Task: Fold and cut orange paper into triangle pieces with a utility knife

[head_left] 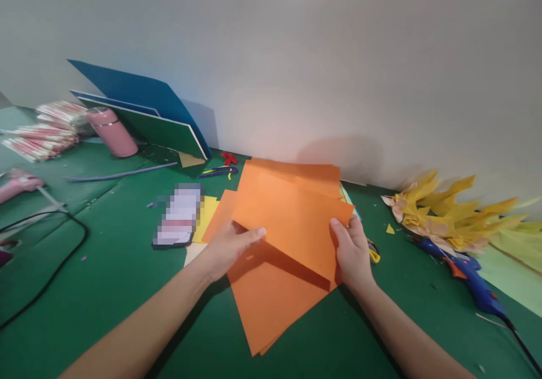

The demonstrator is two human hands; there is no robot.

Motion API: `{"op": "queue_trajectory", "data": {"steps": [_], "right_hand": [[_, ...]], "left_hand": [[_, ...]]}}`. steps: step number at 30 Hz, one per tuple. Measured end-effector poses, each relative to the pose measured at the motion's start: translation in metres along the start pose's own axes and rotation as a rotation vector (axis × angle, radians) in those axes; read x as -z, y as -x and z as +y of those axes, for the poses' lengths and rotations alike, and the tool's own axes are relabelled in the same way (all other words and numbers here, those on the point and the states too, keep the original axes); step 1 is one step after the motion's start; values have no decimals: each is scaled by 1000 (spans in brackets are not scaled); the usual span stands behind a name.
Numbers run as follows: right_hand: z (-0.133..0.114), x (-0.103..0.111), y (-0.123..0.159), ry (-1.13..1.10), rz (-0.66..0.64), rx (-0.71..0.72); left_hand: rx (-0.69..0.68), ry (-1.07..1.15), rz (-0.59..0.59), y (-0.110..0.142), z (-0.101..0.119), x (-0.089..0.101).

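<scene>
Both my hands hold one orange paper sheet (288,221) lifted a little above a stack of more orange sheets (271,300) on the green table (110,277). My left hand (228,246) pinches the sheet's left edge, thumb on top. My right hand (353,252) grips its right corner, thumb on top and fingers underneath. Yellow paper (206,214) pokes out from under the stack at the left.
A phone (178,215) lies left of the papers. Pink bottle (113,133), blue and green boards (148,113) and packets (46,133) stand at back left. A black cable (55,266) loops at left. Yellow paper flowers (453,215) and a blue glue gun (470,280) lie at right.
</scene>
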State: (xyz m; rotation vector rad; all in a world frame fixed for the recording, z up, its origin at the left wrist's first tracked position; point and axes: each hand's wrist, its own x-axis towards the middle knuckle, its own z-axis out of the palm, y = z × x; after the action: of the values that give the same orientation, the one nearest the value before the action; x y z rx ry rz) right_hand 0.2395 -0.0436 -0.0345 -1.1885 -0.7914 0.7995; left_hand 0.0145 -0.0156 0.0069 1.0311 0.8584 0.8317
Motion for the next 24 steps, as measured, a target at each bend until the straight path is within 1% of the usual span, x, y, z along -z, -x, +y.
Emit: {"op": "queue_trajectory", "data": {"steps": [2, 4, 7, 10, 12, 14, 16, 18, 19, 21, 24], "right_hand": [[1, -2, 5, 2, -62, 20], [1, -4, 11, 27, -162, 68], [1, -4, 17, 119, -312, 192], [-1, -3, 19, 293, -419, 342], [-4, -1, 18, 431, -515, 451], [-8, -1, 18, 554, -637, 570], [-10, -1, 20, 643, -761, 675], [-12, -2, 22, 697, -852, 736], [-12, -3, 23, 722, -882, 747], [-11, -4, 25, 780, -902, 746], [-10, -6, 29, 840, -875, 737]], "left_hand": [[-2, 15, -10, 2, 0, -2], [52, 20, -7, 4, -1, -4], [146, 78, -25, 6, -4, -5], [183, 164, -109, 6, -5, -5], [183, 188, -151, 7, -4, -7], [169, 176, -157, 9, -3, -9], [129, 137, -150, 10, -4, -12], [72, 82, -149, 11, -5, -14], [45, 55, -147, 11, -6, -15], [19, 10, -140, 12, -7, -15], [18, -60, -151, 12, -7, -16]]}}
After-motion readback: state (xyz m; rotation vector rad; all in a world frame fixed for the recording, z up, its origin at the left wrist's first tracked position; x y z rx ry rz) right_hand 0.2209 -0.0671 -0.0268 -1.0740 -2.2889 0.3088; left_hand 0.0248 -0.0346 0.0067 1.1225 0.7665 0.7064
